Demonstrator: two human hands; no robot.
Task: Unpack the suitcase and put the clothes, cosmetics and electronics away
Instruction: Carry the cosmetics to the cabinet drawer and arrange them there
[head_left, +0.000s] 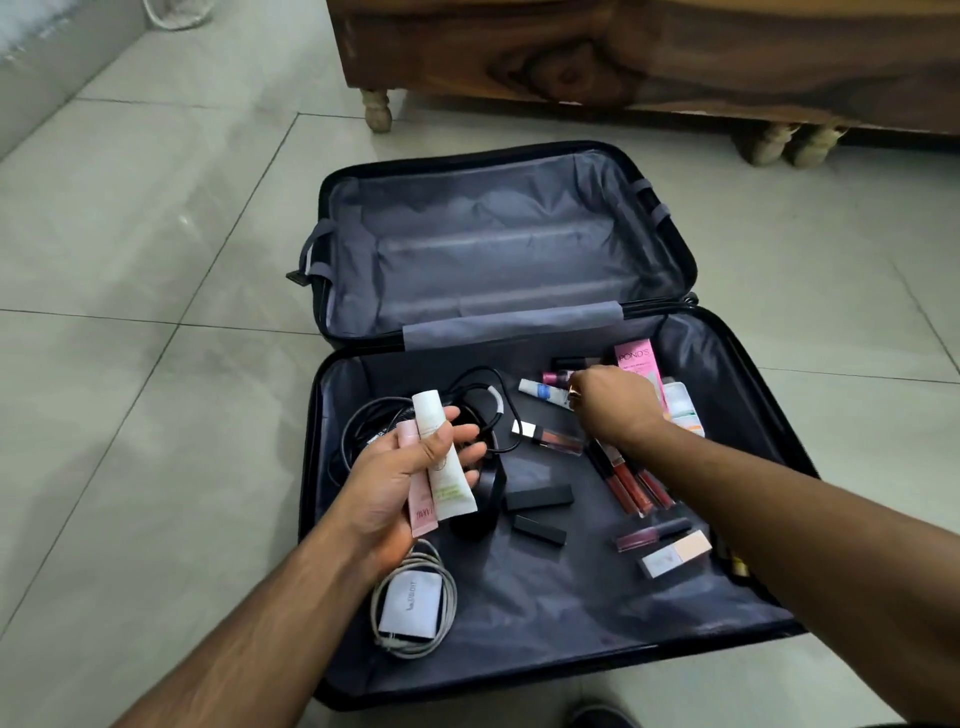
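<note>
Left hand grips two smooth tubes (white, pink); right hand on cosmetics.

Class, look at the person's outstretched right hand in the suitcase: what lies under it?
Under the right hand, a white tube with blue print and a dark pink-capped tube poke out leftward; the pink Pond's carton shows behind. Whatever the fingers touch is covered.

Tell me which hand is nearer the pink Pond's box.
Right. The right hand reaches among the cosmetics just beside the pink Pond's box; the left hand holds two tubes far across the suitcase.
</note>
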